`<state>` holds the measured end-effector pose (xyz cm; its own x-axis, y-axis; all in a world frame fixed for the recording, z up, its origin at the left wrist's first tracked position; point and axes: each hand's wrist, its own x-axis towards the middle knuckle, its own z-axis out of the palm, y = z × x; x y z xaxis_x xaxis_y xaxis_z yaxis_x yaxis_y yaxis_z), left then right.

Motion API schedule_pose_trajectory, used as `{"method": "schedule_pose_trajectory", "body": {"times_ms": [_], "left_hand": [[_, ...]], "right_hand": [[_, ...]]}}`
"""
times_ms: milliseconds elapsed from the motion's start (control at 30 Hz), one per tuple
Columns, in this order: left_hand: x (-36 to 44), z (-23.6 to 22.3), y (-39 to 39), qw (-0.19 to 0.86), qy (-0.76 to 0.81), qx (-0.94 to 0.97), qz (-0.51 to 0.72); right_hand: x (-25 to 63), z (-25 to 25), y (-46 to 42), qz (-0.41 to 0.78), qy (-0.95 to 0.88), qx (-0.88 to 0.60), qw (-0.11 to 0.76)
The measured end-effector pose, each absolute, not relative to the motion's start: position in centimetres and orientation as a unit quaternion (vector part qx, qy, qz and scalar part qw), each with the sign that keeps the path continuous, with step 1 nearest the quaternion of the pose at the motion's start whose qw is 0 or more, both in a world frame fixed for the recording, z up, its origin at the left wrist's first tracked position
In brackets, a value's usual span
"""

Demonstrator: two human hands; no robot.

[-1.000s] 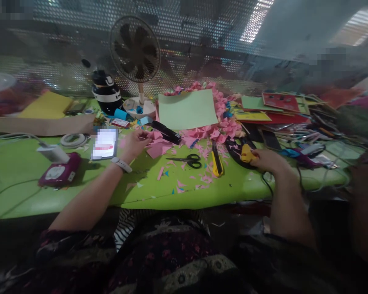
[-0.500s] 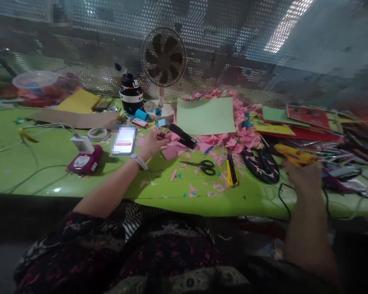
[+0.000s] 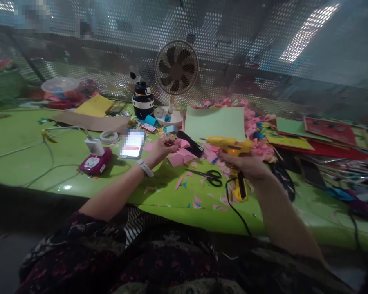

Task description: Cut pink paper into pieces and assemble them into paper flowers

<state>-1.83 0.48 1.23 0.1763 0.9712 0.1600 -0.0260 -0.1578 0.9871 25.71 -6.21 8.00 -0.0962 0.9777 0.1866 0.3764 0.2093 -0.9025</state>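
My right hand (image 3: 244, 164) grips a yellow glue gun (image 3: 227, 143) above the green table (image 3: 64, 163), its nozzle pointing left and its black cord (image 3: 236, 208) hanging off the table's front edge. My left hand (image 3: 162, 149) pinches a pink paper piece (image 3: 178, 148) on the table, a white watch on its wrist. A black stapler (image 3: 190, 143) lies right beside the pink paper. Black-handled scissors (image 3: 209, 175) and a yellow utility knife (image 3: 239, 188) lie just in front of my right hand.
A small fan (image 3: 176, 73), a dark bottle (image 3: 142, 102) and a phone (image 3: 132, 145) stand behind my left hand. A pale green sheet (image 3: 216, 122) leans on a pile of pink paper flowers. Coloured card stacks and tools crowd the right; a magenta device (image 3: 95, 163) with cables sits left.
My right hand has lifted the glue gun from the right side and carried it left toward the pink paper. My left hand has stayed on the paper. The view has shifted left.
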Motion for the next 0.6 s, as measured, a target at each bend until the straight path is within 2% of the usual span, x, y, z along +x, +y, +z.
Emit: {"method": "schedule_pose_trajectory", "body": {"times_ms": [300, 600], "left_hand": [[-1.5, 1.3, 0.1, 0.544, 0.361, 0.582, 0.486], [-1.4, 1.2, 0.0, 0.56, 0.347, 0.581, 0.478]], "right_hand": [[21.5, 5.3, -5.4, 0.434, -0.665, -0.479, 0.375], [21.9, 4.2, -4.8, 0.428, -0.656, -0.472, 0.405]]}}
